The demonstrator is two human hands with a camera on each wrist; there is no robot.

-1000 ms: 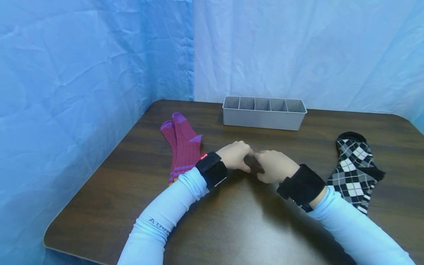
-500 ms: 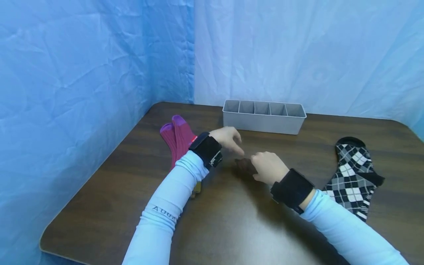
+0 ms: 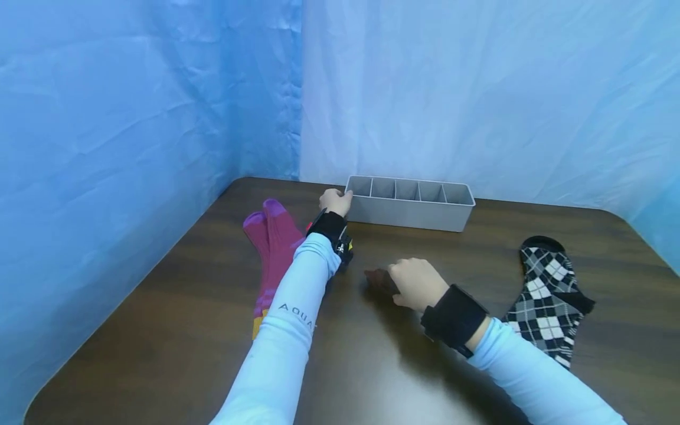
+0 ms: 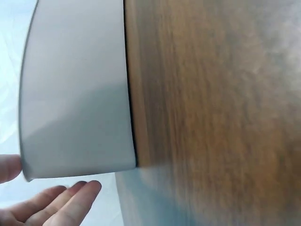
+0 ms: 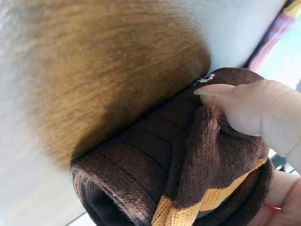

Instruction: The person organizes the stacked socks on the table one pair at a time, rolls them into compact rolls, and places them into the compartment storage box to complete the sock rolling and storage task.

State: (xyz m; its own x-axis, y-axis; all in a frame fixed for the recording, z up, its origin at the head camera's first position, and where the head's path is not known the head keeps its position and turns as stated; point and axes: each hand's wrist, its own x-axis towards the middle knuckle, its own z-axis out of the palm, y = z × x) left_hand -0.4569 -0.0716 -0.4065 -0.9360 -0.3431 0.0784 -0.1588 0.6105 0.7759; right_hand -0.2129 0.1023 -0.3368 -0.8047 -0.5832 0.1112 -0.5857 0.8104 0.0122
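Observation:
My right hand [image 3: 419,284] holds a rolled-up brown sock [image 5: 141,150] with an orange band low over the table; the thumb presses on the knit in the right wrist view. Part of this dark roll [image 3: 381,281] shows left of the hand in the head view. At the left end of a grey divided box [image 3: 406,212] is my left hand [image 3: 336,202]. The left wrist view shows its thumb [image 4: 9,168] at the box's rim corner and extended fingers [image 4: 77,202] beside the end wall, with a small gap visible there.
Magenta socks [image 3: 276,248] with purple toes lie at the left, partly behind my left arm. Black, white and grey argyle socks [image 3: 547,295] lie at the right. Blue sheeting [image 3: 393,88] hangs behind the brown table [image 3: 159,330].
My left hand has left the brown sock roll, where both hands were, and moved away to the box's left end. My right hand still holds the roll. The head view has shifted slightly.

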